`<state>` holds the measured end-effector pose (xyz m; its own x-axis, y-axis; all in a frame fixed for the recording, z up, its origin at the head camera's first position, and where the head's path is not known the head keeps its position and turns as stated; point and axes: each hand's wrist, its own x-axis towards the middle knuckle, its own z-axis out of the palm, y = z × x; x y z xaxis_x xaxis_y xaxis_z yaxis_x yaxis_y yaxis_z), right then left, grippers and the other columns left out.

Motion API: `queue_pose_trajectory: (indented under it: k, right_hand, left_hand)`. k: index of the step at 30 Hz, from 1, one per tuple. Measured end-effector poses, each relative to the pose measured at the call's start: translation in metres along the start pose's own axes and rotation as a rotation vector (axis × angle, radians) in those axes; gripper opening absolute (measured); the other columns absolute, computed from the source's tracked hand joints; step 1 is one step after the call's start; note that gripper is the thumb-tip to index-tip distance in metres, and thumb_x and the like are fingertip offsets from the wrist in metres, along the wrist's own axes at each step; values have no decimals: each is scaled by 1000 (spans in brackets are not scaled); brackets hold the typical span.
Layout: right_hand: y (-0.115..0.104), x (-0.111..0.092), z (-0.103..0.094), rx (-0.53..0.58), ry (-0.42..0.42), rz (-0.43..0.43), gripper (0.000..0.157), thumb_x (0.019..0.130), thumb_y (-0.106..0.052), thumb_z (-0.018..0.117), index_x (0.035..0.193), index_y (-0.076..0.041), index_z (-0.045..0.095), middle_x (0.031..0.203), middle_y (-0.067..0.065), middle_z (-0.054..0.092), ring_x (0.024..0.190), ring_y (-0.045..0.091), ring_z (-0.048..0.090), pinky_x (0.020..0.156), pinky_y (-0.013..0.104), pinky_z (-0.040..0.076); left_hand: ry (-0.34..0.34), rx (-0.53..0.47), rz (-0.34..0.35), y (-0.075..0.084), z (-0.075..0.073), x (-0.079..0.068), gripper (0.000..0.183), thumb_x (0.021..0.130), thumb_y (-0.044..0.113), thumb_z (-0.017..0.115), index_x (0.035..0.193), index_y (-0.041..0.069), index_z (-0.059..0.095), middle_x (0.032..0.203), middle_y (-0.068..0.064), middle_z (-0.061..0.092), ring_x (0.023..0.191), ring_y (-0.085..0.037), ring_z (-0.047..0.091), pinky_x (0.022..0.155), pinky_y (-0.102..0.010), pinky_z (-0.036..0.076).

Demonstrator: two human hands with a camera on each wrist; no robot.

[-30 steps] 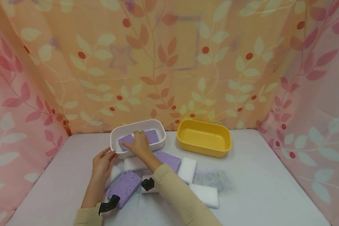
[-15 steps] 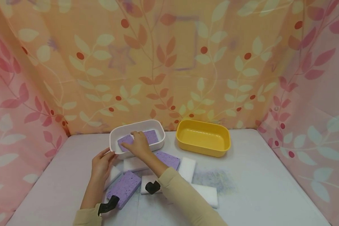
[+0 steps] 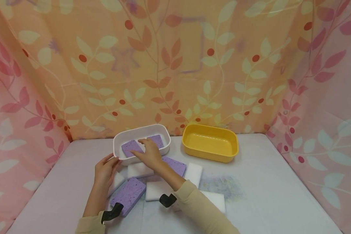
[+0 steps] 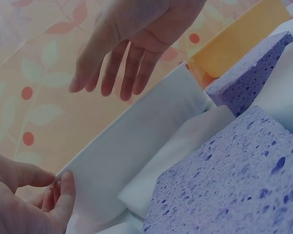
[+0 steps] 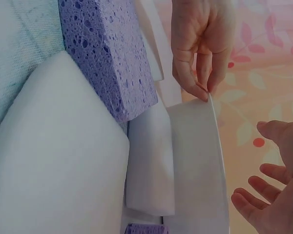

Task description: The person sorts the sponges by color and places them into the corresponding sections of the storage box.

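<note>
A white tub [image 3: 140, 158] stands at the back left with two purple sponges [image 3: 132, 148] lying in it. My left hand [image 3: 105, 170] pinches the tub's near left rim between thumb and fingers, which the left wrist view also shows. Above the tub's near side hovers my right hand [image 3: 150, 156], fingers apart and nothing between them; in the right wrist view that hand [image 5: 278, 180] is clear of the rim. In front of the tub lie a purple sponge [image 3: 130, 195], another purple sponge [image 3: 175, 166] partly behind my right forearm, and several white sponges [image 3: 140, 170].
A yellow tub [image 3: 210, 155] stands to the right of the white one. White sponge blocks [image 3: 194, 174] lie on the pale tabletop [image 3: 266, 188] at centre right, one partly under my right sleeve. A patterned curtain [image 3: 175, 81] closes off the back and sides.
My right hand has let go of the left purple sponge in the white tub and drawn back toward the right. My left hand keeps its hold on the rim.
</note>
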<state>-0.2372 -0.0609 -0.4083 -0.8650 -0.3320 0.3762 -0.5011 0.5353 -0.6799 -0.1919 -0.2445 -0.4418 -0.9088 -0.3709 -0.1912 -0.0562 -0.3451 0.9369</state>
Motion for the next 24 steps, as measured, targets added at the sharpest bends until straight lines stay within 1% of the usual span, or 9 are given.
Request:
queue_pose_trajectory:
  k: [6,12,16,21,24]
  right_hand:
    - [5,-6,-10,16,-4,-15,48,92,-23,83,131,2,69,127,18,71,120,33,66,105,38,54]
    - [8,-13,-23,56,-28,-6,49,95,-23,80,134,3,67,133,19,69,127,34,63,111,43,51]
    - [11,-20,-30,42,-35,-5,49,95,-23,80,135,2,67,136,18,67,130,34,62,113,45,50]
    - [16,-28,-37,34,-12,-43,47,93,-18,82,134,2,67,134,17,68,129,33,63,113,44,50]
    - [19,-35,-44,27,-5,-58,46,94,-18,81,133,1,68,131,17,69,126,33,64,110,45,52]
  left_hand:
    - [2,-10,4,0,1,0,61,103,-11,53,158,-16,27,88,7,63,80,1,68,92,-20,59]
    - [9,3,-16,-1,-1,1,61,104,-9,53,160,-13,28,89,8,63,80,2,69,92,-19,59]
    - [13,1,-16,0,-2,0,61,104,-9,53,159,-13,28,87,9,64,81,1,70,92,-19,59]
    - [12,3,-13,1,-1,-2,61,103,-10,53,159,-14,28,88,9,64,83,1,70,91,-18,59]
    - [8,6,-16,1,-1,-1,61,103,-9,53,159,-14,28,87,10,63,82,1,70,91,-18,58]
